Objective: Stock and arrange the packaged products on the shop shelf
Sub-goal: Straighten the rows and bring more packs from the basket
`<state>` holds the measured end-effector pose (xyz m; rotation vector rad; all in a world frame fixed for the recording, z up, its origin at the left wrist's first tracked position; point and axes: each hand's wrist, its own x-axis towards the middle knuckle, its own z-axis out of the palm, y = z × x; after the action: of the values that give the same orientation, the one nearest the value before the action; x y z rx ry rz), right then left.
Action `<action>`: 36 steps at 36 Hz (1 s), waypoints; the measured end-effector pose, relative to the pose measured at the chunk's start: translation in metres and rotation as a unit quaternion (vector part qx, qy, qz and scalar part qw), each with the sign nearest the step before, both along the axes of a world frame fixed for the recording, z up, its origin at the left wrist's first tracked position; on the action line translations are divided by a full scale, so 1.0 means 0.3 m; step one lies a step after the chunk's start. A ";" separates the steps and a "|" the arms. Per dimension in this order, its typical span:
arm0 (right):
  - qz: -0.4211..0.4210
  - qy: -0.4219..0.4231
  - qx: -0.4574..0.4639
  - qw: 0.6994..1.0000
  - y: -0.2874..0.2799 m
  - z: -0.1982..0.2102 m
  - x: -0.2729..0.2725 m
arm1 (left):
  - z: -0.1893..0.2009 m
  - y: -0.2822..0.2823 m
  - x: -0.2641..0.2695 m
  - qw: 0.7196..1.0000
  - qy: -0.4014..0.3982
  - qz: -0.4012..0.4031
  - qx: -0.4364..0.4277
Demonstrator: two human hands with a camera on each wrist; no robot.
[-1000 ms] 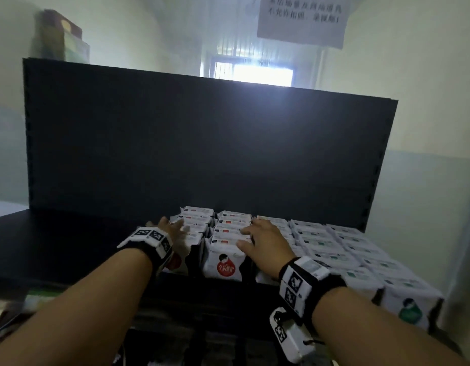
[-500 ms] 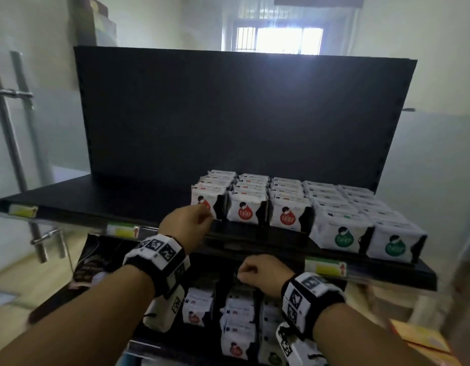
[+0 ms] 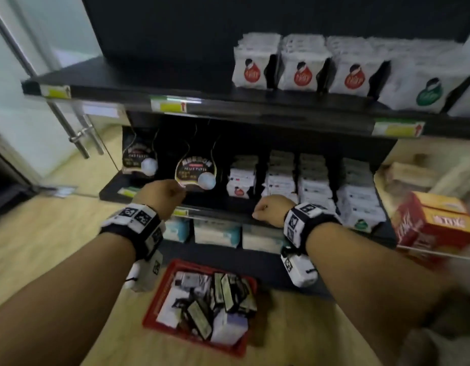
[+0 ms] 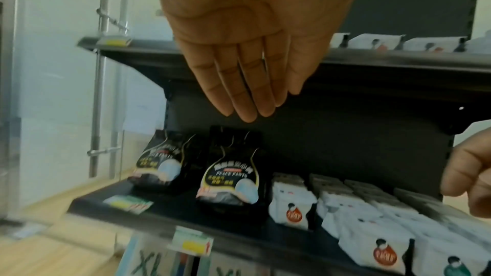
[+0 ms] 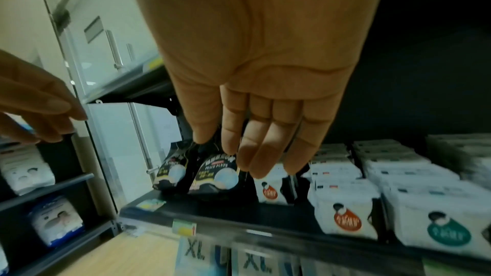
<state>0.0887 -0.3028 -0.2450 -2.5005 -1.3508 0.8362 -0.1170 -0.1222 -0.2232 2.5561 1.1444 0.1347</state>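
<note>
We see white packs with red teardrop labels (image 3: 302, 64) ranked in rows on the upper shelf (image 3: 223, 101), with green-labelled packs (image 3: 423, 88) to their right. More white packs (image 3: 313, 180) fill the middle shelf (image 3: 215, 204), next to two black pouches (image 3: 195, 170) on which we can read "PEACE PANTS"; the other print is too blurred for us. Yellow price tags (image 3: 173, 105) sit on the shelf edges. Below, pale blue packs marked "XL" (image 5: 198, 249) stand on the lowest level. On the floor a red basket (image 3: 160, 294) holds a jumble of small packs. Our left hand (image 3: 161, 192) and right hand (image 3: 269, 210) hover before the middle shelf, each empty: fingers straight and relaxed in the wrist views, touching nothing. At right we see a red and yellow carton (image 3: 434, 225), its lettering blurred
</note>
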 end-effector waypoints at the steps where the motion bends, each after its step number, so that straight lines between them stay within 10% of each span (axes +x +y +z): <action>1: -0.004 0.003 -0.015 1.000 0.022 -0.019 -0.030 | -0.035 0.026 -0.032 1.000 0.006 0.004 -0.006; 21: 0.003 0.084 -0.196 0.977 0.399 -0.801 -0.477 | -0.905 0.479 -0.491 0.946 0.271 0.055 -0.170; 36: 0.057 0.044 -0.157 0.985 0.760 -1.590 -0.353 | -1.671 0.623 -0.313 0.947 0.254 0.067 -0.185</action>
<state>-0.0174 -0.0749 -0.7220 -2.5908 -1.4405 1.2584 -0.2109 0.0647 -0.7244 2.2272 1.3616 -0.6811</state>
